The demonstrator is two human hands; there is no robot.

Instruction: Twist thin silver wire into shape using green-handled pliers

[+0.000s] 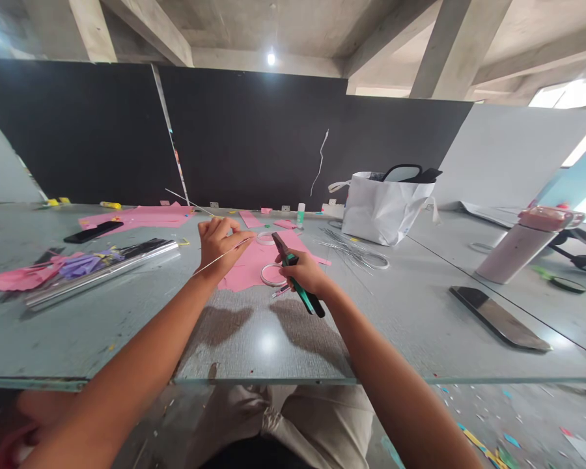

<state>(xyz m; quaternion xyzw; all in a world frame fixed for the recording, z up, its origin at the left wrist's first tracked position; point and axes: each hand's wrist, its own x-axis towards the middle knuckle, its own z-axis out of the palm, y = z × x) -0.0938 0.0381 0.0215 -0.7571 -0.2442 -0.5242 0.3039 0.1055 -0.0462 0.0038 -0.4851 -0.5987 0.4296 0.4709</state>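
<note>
My left hand is closed in a pinch on a thin pale wire, whose one end slants down past my wrist. A second thin length sticks out up and left behind the knuckles; whether it is the same piece I cannot tell. My right hand grips pliers with green and black handles, jaws pointing up and left, apart from the wire's tip. Beneath both hands lie pink paper sheets. On them rest a white tape roll and another white ring, partly behind the pliers.
A bundle of loose wires lies right of the paper, before a white bag. Farther right are a phone and a pink-lidded bottle. At left lie a silver roll and a black phone-like object. A glue stick stands behind.
</note>
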